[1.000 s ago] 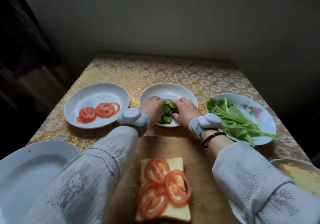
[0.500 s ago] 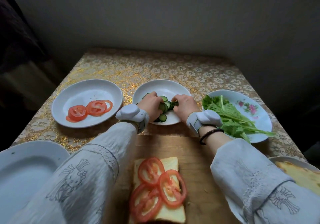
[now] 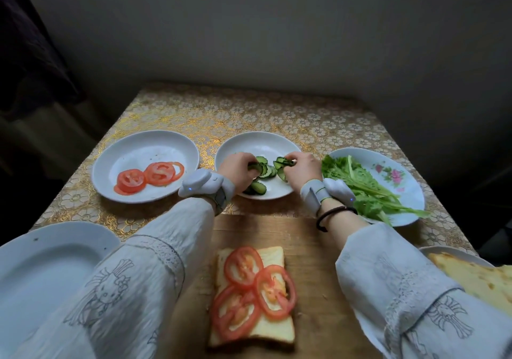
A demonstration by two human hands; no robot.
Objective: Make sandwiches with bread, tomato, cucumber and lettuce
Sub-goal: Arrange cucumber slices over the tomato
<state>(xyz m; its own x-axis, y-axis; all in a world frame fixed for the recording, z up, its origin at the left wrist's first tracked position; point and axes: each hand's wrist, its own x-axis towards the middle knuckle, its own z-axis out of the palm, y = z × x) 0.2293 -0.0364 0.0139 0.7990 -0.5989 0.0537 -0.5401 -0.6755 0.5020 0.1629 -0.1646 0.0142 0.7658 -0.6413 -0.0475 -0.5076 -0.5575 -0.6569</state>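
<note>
A large bare white plate (image 3: 41, 270) overhangs the near left edge of the gold-patterned surface (image 3: 249, 114). Behind it, a plate of tomato slices (image 3: 149, 174). At centre, the left hand (image 3: 235, 171) and right hand (image 3: 300, 170) each pinch cucumber slices (image 3: 266, 170) over their plate (image 3: 257, 144). Nearer, bread (image 3: 250, 297) topped with tomato lies on a wooden board (image 3: 313, 247). Right, lettuce (image 3: 357, 184) on a flowered plate (image 3: 388, 170); more bread (image 3: 476, 278) at the edge. The far surface lies open. No readable writing.

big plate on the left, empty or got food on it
Empty: the big plate shows only bare white surface, though a sleeve hides its right edge.
</note>
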